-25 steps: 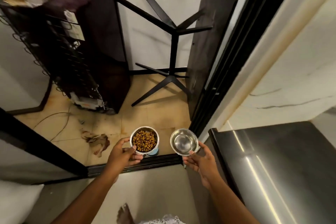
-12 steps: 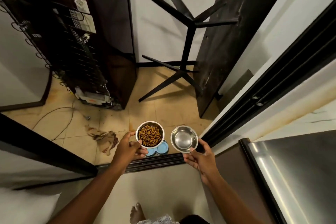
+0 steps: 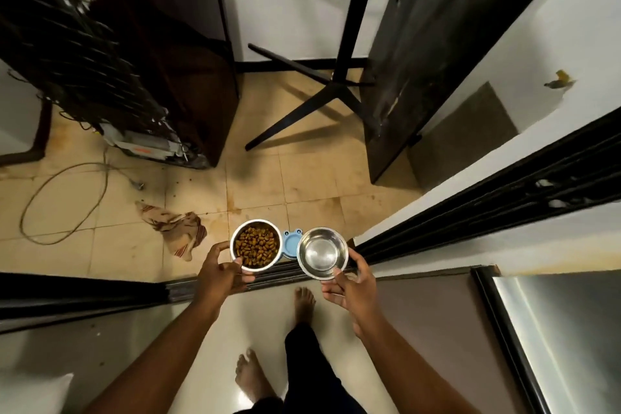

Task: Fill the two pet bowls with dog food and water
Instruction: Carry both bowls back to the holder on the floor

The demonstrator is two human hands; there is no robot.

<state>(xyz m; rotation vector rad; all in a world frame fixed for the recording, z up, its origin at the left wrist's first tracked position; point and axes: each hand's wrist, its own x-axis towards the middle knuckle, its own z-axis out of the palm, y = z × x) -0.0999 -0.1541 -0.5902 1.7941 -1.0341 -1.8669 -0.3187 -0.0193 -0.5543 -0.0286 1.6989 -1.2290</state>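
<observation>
Now both steel bowls sit level, mouths up, side by side above the door track. Left hand [image 3: 220, 274] pinches the rim of the kibble bowl [image 3: 256, 244], heaped with brown pellets. Right hand [image 3: 353, 286] grips the edge of the shiny second bowl [image 3: 322, 252]; a blue stand [image 3: 289, 240] peeks between them.

Left hand [image 3: 220, 274] holds kibble bowl [image 3: 256, 245]; right hand [image 3: 353, 286], steel bowl [image 3: 322, 252].
</observation>
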